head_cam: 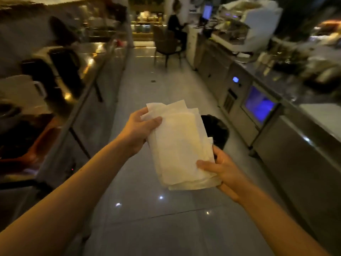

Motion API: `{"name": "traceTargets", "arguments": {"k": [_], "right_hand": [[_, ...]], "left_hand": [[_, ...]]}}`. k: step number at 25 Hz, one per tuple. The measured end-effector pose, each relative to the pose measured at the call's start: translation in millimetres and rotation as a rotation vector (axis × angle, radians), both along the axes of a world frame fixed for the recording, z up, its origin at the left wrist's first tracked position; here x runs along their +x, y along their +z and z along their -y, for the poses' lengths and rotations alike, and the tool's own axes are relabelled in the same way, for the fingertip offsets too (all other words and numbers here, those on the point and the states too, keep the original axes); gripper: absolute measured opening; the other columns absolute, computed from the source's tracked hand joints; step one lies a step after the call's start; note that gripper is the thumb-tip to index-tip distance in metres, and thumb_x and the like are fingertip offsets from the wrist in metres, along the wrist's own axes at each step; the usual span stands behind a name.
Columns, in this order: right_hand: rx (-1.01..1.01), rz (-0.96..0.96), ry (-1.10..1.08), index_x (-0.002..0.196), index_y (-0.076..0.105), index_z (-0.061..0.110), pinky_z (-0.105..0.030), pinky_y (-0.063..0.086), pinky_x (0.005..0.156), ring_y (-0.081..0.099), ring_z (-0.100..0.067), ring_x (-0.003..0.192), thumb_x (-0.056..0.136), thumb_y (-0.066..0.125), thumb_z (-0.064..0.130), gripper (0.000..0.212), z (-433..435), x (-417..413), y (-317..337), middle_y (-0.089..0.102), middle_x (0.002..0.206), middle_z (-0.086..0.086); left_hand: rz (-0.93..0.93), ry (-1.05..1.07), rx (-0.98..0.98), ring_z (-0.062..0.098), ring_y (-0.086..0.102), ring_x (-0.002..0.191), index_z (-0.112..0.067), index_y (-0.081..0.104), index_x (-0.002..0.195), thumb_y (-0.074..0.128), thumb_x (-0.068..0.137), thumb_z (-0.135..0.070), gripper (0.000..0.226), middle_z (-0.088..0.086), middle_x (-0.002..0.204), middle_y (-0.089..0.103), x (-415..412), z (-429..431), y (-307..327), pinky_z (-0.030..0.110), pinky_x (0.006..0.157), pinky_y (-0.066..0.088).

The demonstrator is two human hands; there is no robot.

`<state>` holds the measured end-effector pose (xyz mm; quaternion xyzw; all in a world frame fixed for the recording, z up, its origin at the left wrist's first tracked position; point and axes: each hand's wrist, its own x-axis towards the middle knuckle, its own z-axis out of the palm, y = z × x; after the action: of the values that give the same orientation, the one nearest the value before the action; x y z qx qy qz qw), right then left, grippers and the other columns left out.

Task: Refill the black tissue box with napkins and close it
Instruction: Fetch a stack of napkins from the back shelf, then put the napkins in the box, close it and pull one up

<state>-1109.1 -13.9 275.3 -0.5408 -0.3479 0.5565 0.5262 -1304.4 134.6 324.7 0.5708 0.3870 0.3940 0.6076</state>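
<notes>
Between the two hands, in front of the body and above the floor, is a stack of white napkins (179, 145). The left hand (140, 128) grips the far left corner of the stack, with the thumb on top and the fingers under it. The right hand (223, 172) grips the near right corner in the same way, thumb on the top sheet. The sheets are not even; some corners stick out at the far end.

Just behind the stack, a black bin (219, 132) stands on the grey tiled floor (147, 218), partly hidden by the napkins. A steel counter (92, 71) runs along the left of the aisle. On the right is a second counter (276, 85) with a blue lit window (258, 106) in its front. Far down the aisle, a person (176, 24) sits on a chair (164, 43); this part is blurred.
</notes>
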Motion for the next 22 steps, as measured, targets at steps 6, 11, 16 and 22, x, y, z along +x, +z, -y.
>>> {"name": "traceTargets", "arguments": {"k": [6,11,16,22], "right_hand": [[0.019,-0.057,-0.391,0.134,0.05,0.028,-0.044,0.058,0.083,0.068,-0.025,0.103,0.084,0.065,0.0,0.059,87,166,-14,0.069,0.118,-0.002],[0.08,-0.075,-0.684,0.139,0.044,0.028,-0.039,0.057,0.085,0.066,-0.024,0.108,0.079,0.064,-0.002,0.07,149,244,-21,0.062,0.128,-0.006],[0.099,-0.026,-0.909,0.127,0.047,0.043,-0.04,0.057,0.087,0.065,-0.02,0.109,0.082,0.059,-0.011,0.071,178,306,-23,0.066,0.117,0.007],[0.068,-0.016,-1.013,0.142,0.03,0.046,-0.039,0.056,0.085,0.062,-0.022,0.114,0.082,0.063,-0.008,0.087,169,389,-16,0.052,0.136,-0.002]], "left_hand": [[-0.056,-0.376,-0.06,0.035,0.066,0.102,-0.007,0.06,0.124,0.068,0.086,-0.008,0.039,0.019,0.115,0.066,242,15,-19,0.041,0.075,0.059],[-0.069,-0.662,-0.101,0.024,0.067,0.086,-0.012,0.066,0.111,0.065,0.087,-0.004,0.026,0.009,0.099,0.07,401,54,-29,0.033,0.066,0.058],[-0.061,-0.939,-0.126,0.019,0.069,0.08,-0.014,0.066,0.112,0.063,0.086,0.001,0.031,0.006,0.094,0.071,532,82,-47,0.035,0.068,0.06],[-0.112,-1.184,-0.241,0.031,0.065,0.102,-0.017,0.063,0.124,0.067,0.085,-0.006,0.041,0.011,0.116,0.067,660,76,-51,0.043,0.076,0.057]]}}
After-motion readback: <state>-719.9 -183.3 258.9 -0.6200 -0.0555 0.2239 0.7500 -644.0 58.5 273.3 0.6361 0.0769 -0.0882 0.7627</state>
